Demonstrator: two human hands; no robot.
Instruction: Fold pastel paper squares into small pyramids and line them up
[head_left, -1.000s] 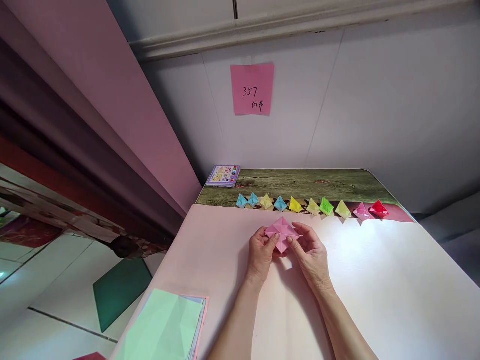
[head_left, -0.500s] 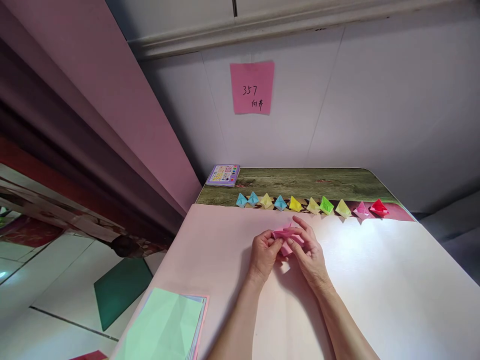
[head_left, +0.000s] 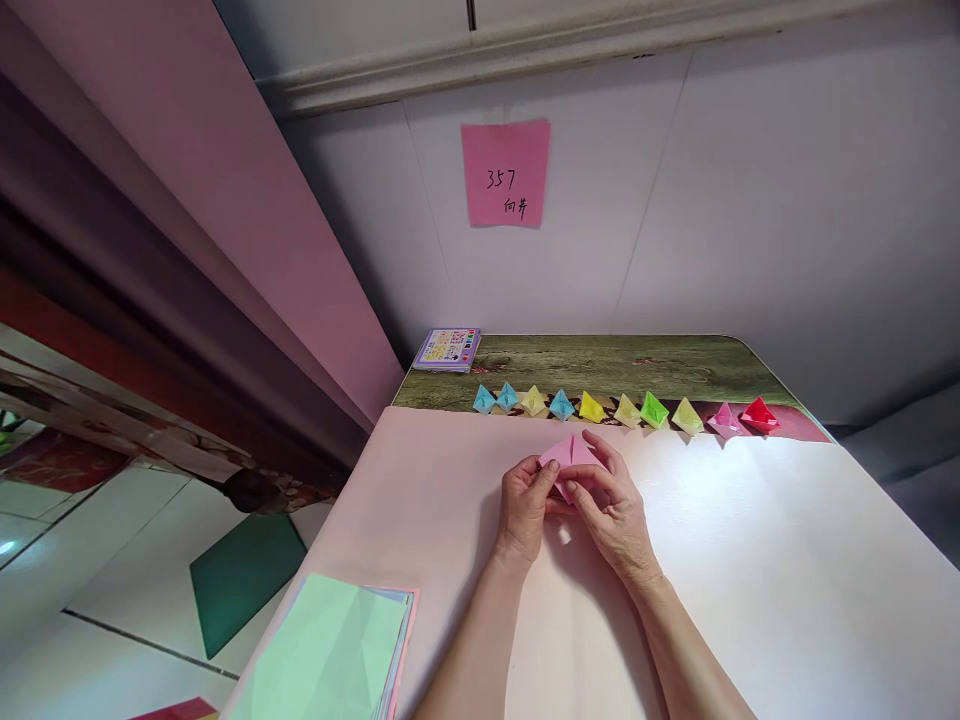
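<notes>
A pink folded paper point(head_left: 564, 452) is held between both my hands above the pale table cover. It has a pointed top with a slit down its middle; its lower part is partly hidden by fingers. My left hand point(head_left: 524, 502) pinches its left side, thumb on the near face. On the right side, my right hand point(head_left: 613, 510) grips it with thumb and fingers, the index finger lying along its edge. Just beyond, several small folded paper boats stand in a row, among them a yellow one point(head_left: 591, 407), a green one point(head_left: 654, 410) and a red one point(head_left: 760, 416).
A stack of coloured paper with a light green sheet point(head_left: 330, 640) on top lies at the table's near left. Printed cards point(head_left: 448, 349) sit at the far left corner. A pink note point(head_left: 505, 174) is taped to the wall behind. A curtain point(head_left: 225, 220) hangs at left.
The pink paper has turned in my hands, so its pointed, slit face now shows upright. My fingers have shifted a little around it. The row of boats has stayed put.
</notes>
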